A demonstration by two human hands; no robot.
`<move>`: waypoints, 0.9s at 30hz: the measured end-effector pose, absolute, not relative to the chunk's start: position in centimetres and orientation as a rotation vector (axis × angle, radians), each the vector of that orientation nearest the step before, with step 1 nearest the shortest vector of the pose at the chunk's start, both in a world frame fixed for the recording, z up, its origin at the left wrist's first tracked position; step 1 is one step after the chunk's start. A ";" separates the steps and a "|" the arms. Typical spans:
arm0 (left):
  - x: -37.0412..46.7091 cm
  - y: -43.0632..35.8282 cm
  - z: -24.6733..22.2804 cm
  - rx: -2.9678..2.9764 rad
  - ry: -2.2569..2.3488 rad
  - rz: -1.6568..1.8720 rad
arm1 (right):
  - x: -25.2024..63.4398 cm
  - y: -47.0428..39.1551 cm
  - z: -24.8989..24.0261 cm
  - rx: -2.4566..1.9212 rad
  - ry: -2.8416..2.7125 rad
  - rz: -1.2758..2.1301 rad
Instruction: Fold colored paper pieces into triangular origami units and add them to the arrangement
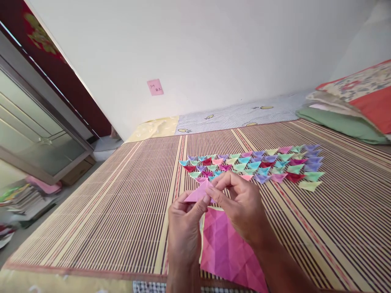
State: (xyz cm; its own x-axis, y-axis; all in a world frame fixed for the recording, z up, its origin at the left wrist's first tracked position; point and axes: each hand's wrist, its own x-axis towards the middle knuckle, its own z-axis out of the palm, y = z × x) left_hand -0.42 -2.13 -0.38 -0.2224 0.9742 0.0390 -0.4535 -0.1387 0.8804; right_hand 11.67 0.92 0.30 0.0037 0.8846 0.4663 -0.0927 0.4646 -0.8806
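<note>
A pink piece of folded paper (197, 192), roughly triangular, is held up between both hands over the striped mat. My left hand (186, 221) pinches its lower edge between thumb and fingers. My right hand (241, 203) grips its right side, thumb and fingertips on the paper near its peak. Below the hands lies a larger creased magenta sheet (229, 250), partly covered by my right forearm, with a pale edge showing along its left side. Just beyond the hands, rows of small folded paper pieces (253, 165) in many colours stand on the mat; my hands hide some of the nearest.
The striped mat (122, 203) covers a bed against a white wall (214, 53). Folded bedding (345, 122) and a red patterned cushion (366, 87) are at the right. A pink note (155, 87) hangs on the wall. A glass-panelled door (36, 126) and stacked papers (26, 199) stand left.
</note>
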 end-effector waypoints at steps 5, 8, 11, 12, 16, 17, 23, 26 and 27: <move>-0.6 -2.3 -0.6 0.875 1.021 1.630 | 11.9 1.3 0.2 -0.789 -1.306 1.118; -0.7 -2.4 -0.6 0.912 1.005 1.603 | 12.3 1.6 0.2 -0.760 -1.317 1.268; -0.7 -2.4 -0.6 0.937 0.972 1.556 | 12.6 1.5 0.4 -0.740 -1.359 1.285; -0.8 -2.5 -0.6 0.943 0.966 1.536 | 12.6 1.5 0.5 -0.744 -1.368 1.263; -1.0 -2.5 -0.4 0.977 1.007 1.452 | 12.8 1.1 1.2 -0.777 -1.440 1.117; -1.1 -2.5 -0.3 0.996 1.038 1.438 | 12.8 1.1 1.3 -0.784 -1.460 1.087; -1.4 -2.7 -0.1 1.084 1.159 1.406 | 12.8 1.3 0.9 -0.769 -1.502 1.098; -1.5 -2.6 -0.3 0.996 1.106 1.472 | 13.0 1.6 0.6 -0.739 -1.486 1.213; -1.5 -2.5 -0.4 0.941 1.079 1.501 | 13.1 1.7 0.6 -0.735 -1.495 1.240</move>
State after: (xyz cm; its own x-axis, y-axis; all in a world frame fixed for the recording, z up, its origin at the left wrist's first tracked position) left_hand -1.50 -2.54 -0.42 -0.1777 0.9836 0.0311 -0.2842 -0.0816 0.9553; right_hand 13.14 1.73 0.61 -0.2989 0.9005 0.3158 -0.1439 0.2846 -0.9478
